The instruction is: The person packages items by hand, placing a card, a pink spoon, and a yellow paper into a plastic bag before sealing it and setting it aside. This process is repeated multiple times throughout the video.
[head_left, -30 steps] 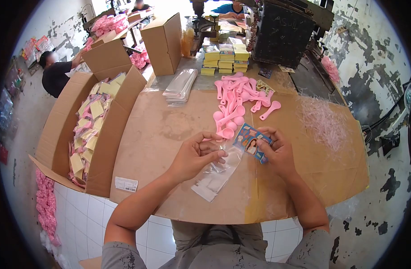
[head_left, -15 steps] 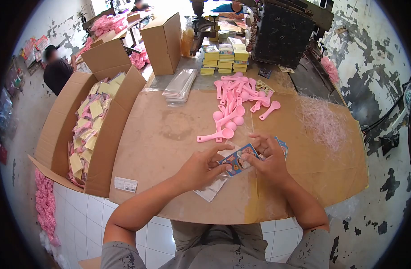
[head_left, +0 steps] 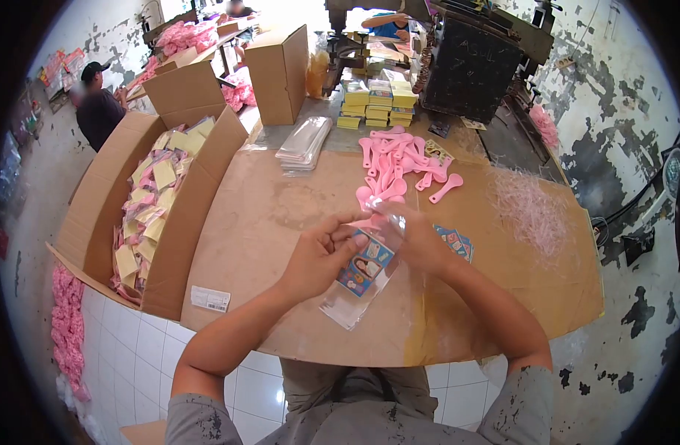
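Note:
My left hand (head_left: 319, 259) is closed, its thumb on the top edge of a blue printed card (head_left: 367, 265). The card lies tilted along a clear plastic bag (head_left: 345, 314); whether it is inside or on top I cannot tell. At the upper end, my right hand (head_left: 423, 241) is closed on the bag's clear film, with its fingertips partly hidden. Just beyond both hands is a heap of pink plastic scoops (head_left: 388, 165). More blue printed cards (head_left: 456, 242) rest on the cardboard beside my right forearm.
An open carton (head_left: 183, 215) of packed pink and yellow pieces stands at left. Behind are flat clear bags (head_left: 304, 144), stacked yellow-edged cards (head_left: 379, 102), a closed carton (head_left: 277, 74) and a black machine (head_left: 466, 63). Shredded plastic (head_left: 536, 211) lies right. Other people sit farther back.
The card has turned steeper and come down to the left, over the clear bag. My right hand has left the card and now grips the bag's film. The view has shifted slightly.

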